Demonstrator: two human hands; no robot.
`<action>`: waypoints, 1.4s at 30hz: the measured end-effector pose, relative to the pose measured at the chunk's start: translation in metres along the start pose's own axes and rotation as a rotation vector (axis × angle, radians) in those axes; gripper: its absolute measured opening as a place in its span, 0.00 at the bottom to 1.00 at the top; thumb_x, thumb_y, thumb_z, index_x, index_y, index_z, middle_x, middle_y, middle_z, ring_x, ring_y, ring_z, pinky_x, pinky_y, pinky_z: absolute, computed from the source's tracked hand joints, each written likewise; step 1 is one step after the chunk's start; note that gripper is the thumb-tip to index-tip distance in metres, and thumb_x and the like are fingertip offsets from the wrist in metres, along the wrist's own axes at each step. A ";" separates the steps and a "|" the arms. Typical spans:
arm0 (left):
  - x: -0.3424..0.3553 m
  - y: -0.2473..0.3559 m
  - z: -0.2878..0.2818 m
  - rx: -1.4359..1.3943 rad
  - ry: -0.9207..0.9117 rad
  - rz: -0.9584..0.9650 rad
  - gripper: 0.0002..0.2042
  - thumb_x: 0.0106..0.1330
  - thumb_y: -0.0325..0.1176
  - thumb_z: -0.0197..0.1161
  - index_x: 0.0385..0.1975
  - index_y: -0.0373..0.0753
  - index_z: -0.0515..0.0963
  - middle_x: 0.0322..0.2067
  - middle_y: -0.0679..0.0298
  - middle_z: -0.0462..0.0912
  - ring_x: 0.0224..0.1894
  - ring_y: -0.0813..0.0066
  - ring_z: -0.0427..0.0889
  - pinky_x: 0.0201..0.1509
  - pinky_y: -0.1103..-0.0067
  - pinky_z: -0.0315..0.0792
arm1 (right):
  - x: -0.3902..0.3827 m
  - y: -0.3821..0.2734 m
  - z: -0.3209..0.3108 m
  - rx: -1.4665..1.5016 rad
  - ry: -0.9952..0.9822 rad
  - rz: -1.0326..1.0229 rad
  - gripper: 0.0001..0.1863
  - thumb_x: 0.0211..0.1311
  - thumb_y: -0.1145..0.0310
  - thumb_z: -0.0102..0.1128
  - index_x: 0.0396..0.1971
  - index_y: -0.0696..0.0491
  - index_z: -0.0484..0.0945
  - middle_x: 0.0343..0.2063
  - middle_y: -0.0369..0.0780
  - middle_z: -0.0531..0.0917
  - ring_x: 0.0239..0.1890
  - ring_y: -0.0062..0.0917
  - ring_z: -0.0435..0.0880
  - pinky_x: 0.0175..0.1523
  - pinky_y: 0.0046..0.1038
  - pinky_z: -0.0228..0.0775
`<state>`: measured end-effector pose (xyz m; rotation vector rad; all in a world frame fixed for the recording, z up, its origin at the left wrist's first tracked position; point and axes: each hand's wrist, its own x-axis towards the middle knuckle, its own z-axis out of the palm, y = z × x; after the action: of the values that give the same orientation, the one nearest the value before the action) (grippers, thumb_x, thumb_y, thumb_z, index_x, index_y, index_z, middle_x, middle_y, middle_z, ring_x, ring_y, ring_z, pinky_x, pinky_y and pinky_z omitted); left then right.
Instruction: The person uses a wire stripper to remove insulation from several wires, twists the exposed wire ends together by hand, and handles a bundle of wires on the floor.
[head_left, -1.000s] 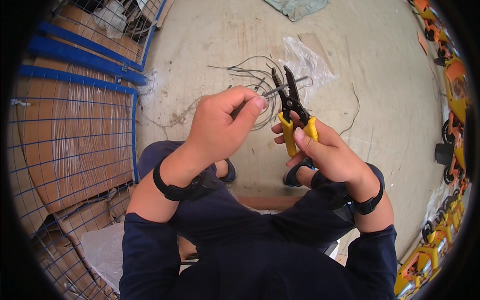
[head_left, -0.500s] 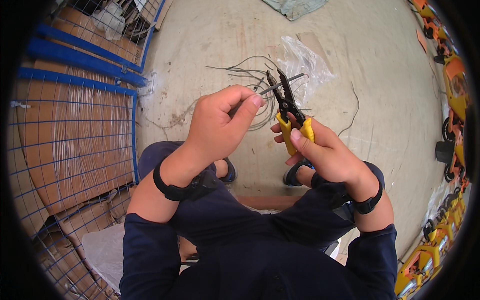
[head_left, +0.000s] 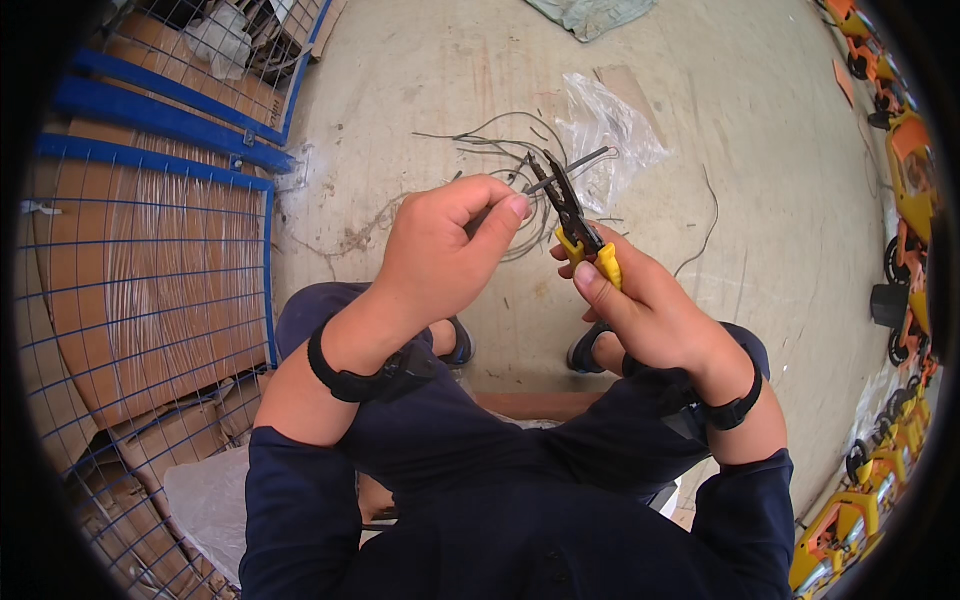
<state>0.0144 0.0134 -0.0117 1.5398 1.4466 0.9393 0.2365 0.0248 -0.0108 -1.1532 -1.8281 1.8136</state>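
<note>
Between its thumb and fingers, my left hand (head_left: 445,240) pinches a thin grey cable (head_left: 588,160). The cable's end sticks out to the upper right and crosses between the jaws of a pair of wire strippers (head_left: 572,212). My right hand (head_left: 640,295) is wrapped round the yellow handles of the strippers. Their black jaws point up and a little left, parted slightly around the cable. Whether the blades touch the cable I cannot tell. Below the jaws, on the floor, lies a loose tangle of grey cable (head_left: 490,140).
A clear plastic sheet (head_left: 610,140) and a flat cardboard piece (head_left: 630,95) lie beyond my hands. At the left stands a blue mesh cage (head_left: 268,240) with wrapped cardboard inside. Several yellow and orange wheeled machines (head_left: 912,170) line the right side. A grey-green cloth (head_left: 590,12) lies at the far edge.
My right hand has squeezed the handles closer together, and the stripper jaws have narrowed and tilted left around the cable. My left hand has barely moved.
</note>
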 end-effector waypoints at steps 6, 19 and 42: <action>0.001 0.000 0.003 -0.006 0.009 0.001 0.09 0.69 0.31 0.57 0.33 0.32 0.80 0.19 0.73 0.75 0.23 0.90 0.66 0.26 0.87 0.61 | 0.001 0.000 0.002 0.008 0.012 -0.018 0.26 0.71 0.62 0.49 0.62 0.62 0.60 0.51 0.50 0.77 0.55 0.35 0.76 0.60 0.31 0.65; 0.001 0.002 0.003 0.043 0.008 -0.004 0.08 0.69 0.30 0.57 0.32 0.32 0.79 0.20 0.72 0.76 0.24 0.89 0.67 0.27 0.86 0.62 | 0.003 -0.002 0.004 -0.230 0.049 -0.098 0.26 0.69 0.63 0.50 0.60 0.64 0.62 0.51 0.56 0.75 0.55 0.47 0.74 0.59 0.35 0.66; 0.011 -0.004 -0.015 -0.195 -0.064 -0.047 0.15 0.73 0.40 0.51 0.40 0.34 0.78 0.18 0.73 0.70 0.21 0.88 0.65 0.24 0.88 0.59 | 0.004 -0.003 -0.015 -0.230 0.207 -0.058 0.23 0.69 0.65 0.52 0.58 0.63 0.66 0.44 0.54 0.79 0.50 0.44 0.78 0.55 0.33 0.68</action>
<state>-0.0002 0.0250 -0.0099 1.3746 1.3005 0.9650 0.2439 0.0381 -0.0068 -1.2997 -1.9606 1.4213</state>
